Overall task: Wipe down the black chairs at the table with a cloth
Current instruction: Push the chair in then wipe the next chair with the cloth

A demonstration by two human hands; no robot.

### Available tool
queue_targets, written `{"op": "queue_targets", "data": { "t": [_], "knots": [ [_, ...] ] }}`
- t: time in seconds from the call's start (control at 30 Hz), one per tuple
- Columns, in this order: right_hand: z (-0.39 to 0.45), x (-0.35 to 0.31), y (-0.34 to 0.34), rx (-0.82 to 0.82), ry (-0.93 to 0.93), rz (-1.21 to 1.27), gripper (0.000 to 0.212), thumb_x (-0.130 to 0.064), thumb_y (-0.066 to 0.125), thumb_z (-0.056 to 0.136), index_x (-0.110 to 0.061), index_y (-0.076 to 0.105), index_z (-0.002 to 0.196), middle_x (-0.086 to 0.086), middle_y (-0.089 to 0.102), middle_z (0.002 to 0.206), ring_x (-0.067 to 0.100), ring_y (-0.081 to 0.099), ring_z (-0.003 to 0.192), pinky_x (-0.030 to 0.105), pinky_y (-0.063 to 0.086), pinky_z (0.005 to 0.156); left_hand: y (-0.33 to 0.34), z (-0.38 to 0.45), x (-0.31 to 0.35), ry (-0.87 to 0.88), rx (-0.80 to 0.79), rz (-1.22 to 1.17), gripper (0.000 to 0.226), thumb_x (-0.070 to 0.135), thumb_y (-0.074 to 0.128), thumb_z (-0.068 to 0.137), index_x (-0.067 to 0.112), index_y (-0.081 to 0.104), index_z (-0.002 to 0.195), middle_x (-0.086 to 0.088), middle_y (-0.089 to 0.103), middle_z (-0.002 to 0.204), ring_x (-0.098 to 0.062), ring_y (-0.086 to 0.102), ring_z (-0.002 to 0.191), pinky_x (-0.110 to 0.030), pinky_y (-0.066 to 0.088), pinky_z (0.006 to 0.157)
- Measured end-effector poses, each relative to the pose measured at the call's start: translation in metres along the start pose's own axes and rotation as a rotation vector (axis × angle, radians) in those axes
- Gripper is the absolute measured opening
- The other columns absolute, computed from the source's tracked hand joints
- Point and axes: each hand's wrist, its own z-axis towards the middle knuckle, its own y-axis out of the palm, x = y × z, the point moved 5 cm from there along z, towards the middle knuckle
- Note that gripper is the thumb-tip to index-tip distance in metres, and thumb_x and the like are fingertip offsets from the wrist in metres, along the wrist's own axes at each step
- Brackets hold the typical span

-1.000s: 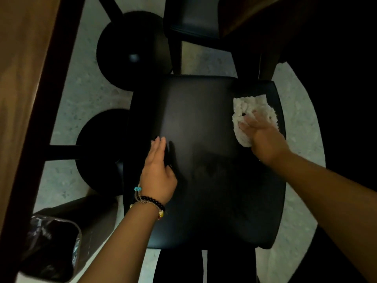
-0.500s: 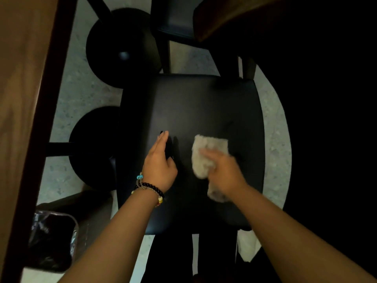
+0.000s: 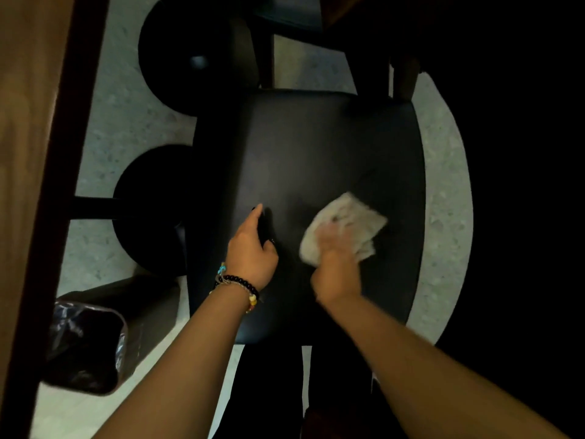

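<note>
Chair seat [image 3: 316, 147]: cloth [image 3: 345, 226] under (blurred) fingers [image 3: 332, 239], seemingly.

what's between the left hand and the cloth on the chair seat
In the head view, only bare black seat separates the left hand from the cloth.

Right hand [image 3: 335, 264] motion-blurred over cloth [image 3: 348, 223], grip unclear, bin [image 3: 85, 346] partly cut off

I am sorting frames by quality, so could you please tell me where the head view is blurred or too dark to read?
Head view: the right hand and the cloth under it are smeared by motion blur; the left hand on the chair seat is sharper; the whole right side falls into black, and the seat shows only a faint sheen; the floor is the brightest area.
</note>
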Motion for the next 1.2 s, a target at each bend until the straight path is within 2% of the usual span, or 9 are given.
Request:
{"op": "queue_targets", "data": {
  "t": [0.13, 0.27, 0.37, 0.43, 0.5, 0.6, 0.73, 1.03, 1.2],
  "knots": [
    [-0.033, -0.017, 0.005, -0.343, -0.091, 0.086, 0.065, -0.003, 0.050, 0.095, -0.022, 0.027, 0.152, 0.003, 0.018, 0.161, 0.024, 0.011, 0.149, 0.031, 0.016, 0.120, -0.016, -0.013, -0.010, -0.055, 0.030, -0.105, 0.067, -0.001, 0.057, 0.088, 0.024, 0.037, 0.147, -0.003, 0.048, 0.145, -0.013, 0.046, 0.131, -0.019, 0.031, 0.104],
    [-0.024, -0.043, -0.077, -0.323, -0.115, 0.386, 0.048, -0.003, 0.062, 0.086, -0.022, 0.052, 0.130, 0.002, 0.047, 0.133, 0.010, 0.053, 0.113, 0.015, 0.043, 0.090, -0.039, -0.022, 0.003, 0.059, -0.062, -0.196, 0.077, -0.001, 0.063, 0.084, 0.035, 0.035, 0.146, -0.001, 0.048, 0.141, 0.021, 0.054, 0.079, 0.004, 0.038, 0.074],
    [-0.032, -0.067, -0.142, -0.330, -0.235, 0.396, 0.040, -0.005, 0.070, 0.078, -0.027, 0.054, 0.108, -0.008, 0.059, 0.105, -0.001, 0.060, 0.086, 0.012, 0.046, 0.070, -0.053, -0.031, 0.034, 0.220, -0.184, -0.218, 0.089, 0.006, 0.072, 0.080, 0.051, 0.027, 0.142, 0.024, 0.026, 0.151, 0.014, 0.029, 0.133, -0.004, 0.024, 0.102],
    [-0.042, -0.083, -0.176, -0.329, -0.298, 0.379, 0.040, 0.000, 0.071, 0.075, -0.028, 0.055, 0.099, -0.011, 0.065, 0.092, -0.001, 0.065, 0.081, 0.015, 0.049, 0.067, -0.062, -0.043, 0.063, 0.339, -0.208, -0.248, 0.092, 0.013, 0.078, 0.078, 0.060, 0.023, 0.135, 0.040, 0.023, 0.140, 0.016, 0.014, 0.137, -0.004, 0.018, 0.107],
    [-0.050, -0.094, -0.200, -0.290, -0.359, 0.374, 0.039, 0.003, 0.071, 0.074, -0.028, 0.058, 0.094, -0.011, 0.069, 0.087, 0.000, 0.066, 0.079, 0.014, 0.049, 0.063, -0.073, -0.051, 0.086, 0.393, -0.170, -0.256, 0.084, 0.019, 0.081, 0.076, 0.057, 0.032, 0.134, 0.027, 0.045, 0.135, 0.006, 0.039, 0.132, -0.010, 0.032, 0.105],
    [-0.062, -0.102, -0.224, -0.203, -0.427, 0.397, 0.041, 0.000, 0.071, 0.077, -0.034, 0.059, 0.096, -0.015, 0.067, 0.093, -0.007, 0.064, 0.085, 0.009, 0.048, 0.067, -0.090, -0.063, 0.110, 0.440, 0.042, -0.169, 0.040, 0.020, 0.081, 0.073, 0.032, 0.064, 0.108, 0.012, 0.063, 0.102, -0.005, 0.062, 0.096, -0.027, 0.052, 0.086],
    [-0.068, -0.087, -0.243, -0.120, -0.475, 0.236, 0.039, -0.016, 0.068, 0.085, -0.034, 0.054, 0.117, -0.021, 0.056, 0.107, -0.006, 0.057, 0.094, 0.004, 0.041, 0.069, -0.097, -0.084, 0.121, 0.321, 0.291, -0.086, 0.023, 0.019, 0.082, 0.068, 0.016, 0.060, 0.071, 0.007, 0.054, 0.076, -0.005, 0.054, 0.068, -0.012, 0.039, 0.061],
    [-0.087, -0.012, -0.235, -0.325, -0.593, -0.167, 0.033, -0.024, 0.063, 0.090, -0.029, 0.055, 0.122, -0.013, 0.053, 0.111, 0.003, 0.053, 0.098, 0.013, 0.039, 0.076, -0.028, -0.171, 0.099, -0.022, 0.480, -0.139, 0.012, 0.025, 0.069, 0.077, 0.026, 0.058, 0.080, 0.005, 0.060, 0.082, -0.013, 0.057, 0.077, -0.019, 0.035, 0.064],
    [-0.085, 0.003, -0.191, -0.512, -0.611, -0.522, 0.036, -0.027, 0.058, 0.092, -0.022, 0.052, 0.126, 0.000, 0.058, 0.116, 0.020, 0.058, 0.103, 0.035, 0.053, 0.086, -0.003, -0.177, 0.081, -0.043, 0.463, -0.110, 0.021, 0.022, 0.070, 0.077, 0.020, 0.067, 0.097, 0.008, 0.056, 0.091, -0.010, 0.053, 0.083, -0.019, 0.037, 0.076]
  ]
}}
